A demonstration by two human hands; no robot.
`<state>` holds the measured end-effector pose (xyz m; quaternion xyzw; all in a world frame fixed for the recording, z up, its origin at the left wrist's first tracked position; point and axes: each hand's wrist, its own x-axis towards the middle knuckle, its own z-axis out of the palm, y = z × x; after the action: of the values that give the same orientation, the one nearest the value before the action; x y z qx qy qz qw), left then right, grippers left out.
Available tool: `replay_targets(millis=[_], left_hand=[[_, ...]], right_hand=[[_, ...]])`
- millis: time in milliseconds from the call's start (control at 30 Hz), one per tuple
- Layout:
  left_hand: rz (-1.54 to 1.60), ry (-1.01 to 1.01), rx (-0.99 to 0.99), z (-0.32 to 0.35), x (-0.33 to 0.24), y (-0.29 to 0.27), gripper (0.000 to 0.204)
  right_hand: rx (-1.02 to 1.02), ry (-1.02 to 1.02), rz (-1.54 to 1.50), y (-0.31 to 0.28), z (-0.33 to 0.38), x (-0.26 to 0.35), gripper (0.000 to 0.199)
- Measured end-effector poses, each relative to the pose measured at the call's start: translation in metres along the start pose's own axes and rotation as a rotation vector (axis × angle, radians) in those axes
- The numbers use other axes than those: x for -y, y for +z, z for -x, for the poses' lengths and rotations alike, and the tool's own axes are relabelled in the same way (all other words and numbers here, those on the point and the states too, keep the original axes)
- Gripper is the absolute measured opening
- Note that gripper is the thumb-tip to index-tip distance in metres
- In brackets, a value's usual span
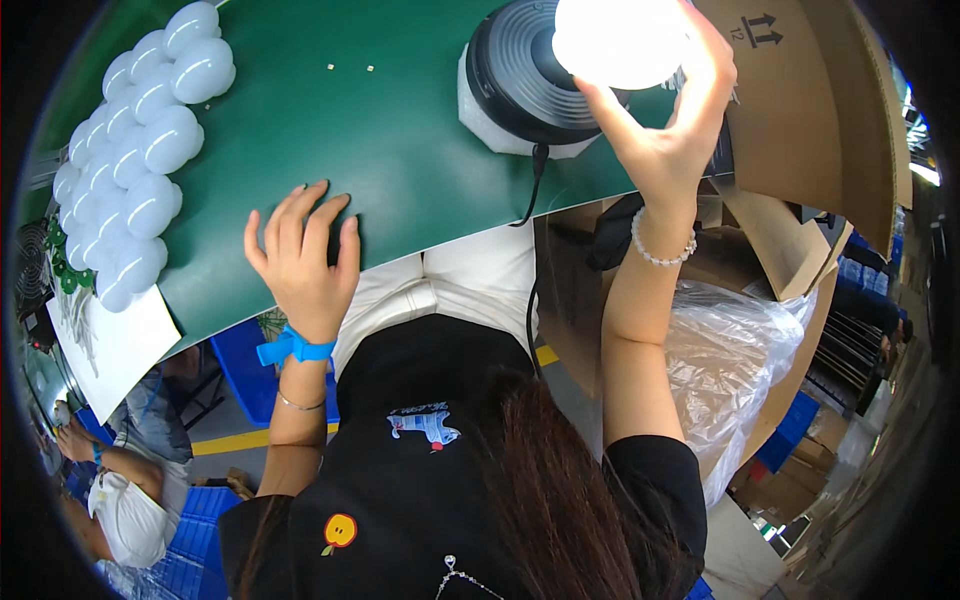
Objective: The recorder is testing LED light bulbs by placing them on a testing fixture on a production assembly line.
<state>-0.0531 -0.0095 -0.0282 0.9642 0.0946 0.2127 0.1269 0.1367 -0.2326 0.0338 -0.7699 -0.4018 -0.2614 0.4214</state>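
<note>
Green and smooth, the surface [400,140] runs across the upper part of the view, and over its far edge glows a lit globe bulb [625,40], so bright that its outline melts into white glare. The right hand [665,150] has it: the thumb presses the bulb's near side while the other fingers curl round its right side, pinching it between them. The bulb overlaps a round black device with concentric rings [520,80]; whether the two touch, the glare does not let me tell. That device sits on a white foam block [478,120], and a black cable [535,180] drops from it over the near edge. The left hand [305,250] lies palm down at that same edge, fingers spread and slightly bent, a blue wrist strap [295,348] around its wrist. Between it and the far side lie two tiny pale pieces [331,67], near each other. Along the left end, glossy white bulbs [150,130] are packed in touching rows, just beside a white sheet [115,350]. To the right stands an open cardboard box [800,110], with clear plastic film [730,360] bunched nearer the person.
</note>
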Motion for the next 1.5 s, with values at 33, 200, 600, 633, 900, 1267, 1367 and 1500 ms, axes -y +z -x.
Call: replay_targets(millis=[33, 200, 600, 633, 900, 1267, 1367, 1500], left_hand=[[0.001, 0.001, -0.002, 0.000, 0.000, 0.000, 0.017], [-0.008, 0.005, -0.018, 0.001, 0.001, 0.001, 0.017], [-0.014, 0.011, -0.013, 0.002, 0.001, 0.001, 0.017], [-0.019, 0.008, -0.012, 0.002, 0.001, 0.001, 0.017], [-0.017, 0.021, -0.010, 0.000, 0.000, 0.001, 0.016], [0.003, 0.027, -0.014, -0.001, -0.002, 0.001, 0.017], [-0.001, 0.025, -0.016, 0.000, 0.000, 0.002, 0.017], [0.003, 0.023, -0.017, 0.001, 0.001, 0.001, 0.016]], right_hand=[[-0.009, 0.008, 0.016, 0.002, -0.003, 0.003, 0.069], [-0.052, 0.042, 0.090, 0.013, -0.021, 0.018, 0.059], [-0.003, 0.244, -0.056, 0.003, -0.020, 0.016, 0.052], [0.006, 0.224, -0.009, 0.000, -0.021, 0.018, 0.051], [0.066, 0.056, 0.279, -0.026, -0.021, 0.034, 0.049], [0.119, -0.411, 0.462, -0.003, -0.029, 0.009, 0.045], [-0.128, -0.623, 0.178, 0.036, -0.026, -0.047, 0.042], [0.183, 0.314, 0.047, -0.014, -0.029, 0.026, 0.042]])
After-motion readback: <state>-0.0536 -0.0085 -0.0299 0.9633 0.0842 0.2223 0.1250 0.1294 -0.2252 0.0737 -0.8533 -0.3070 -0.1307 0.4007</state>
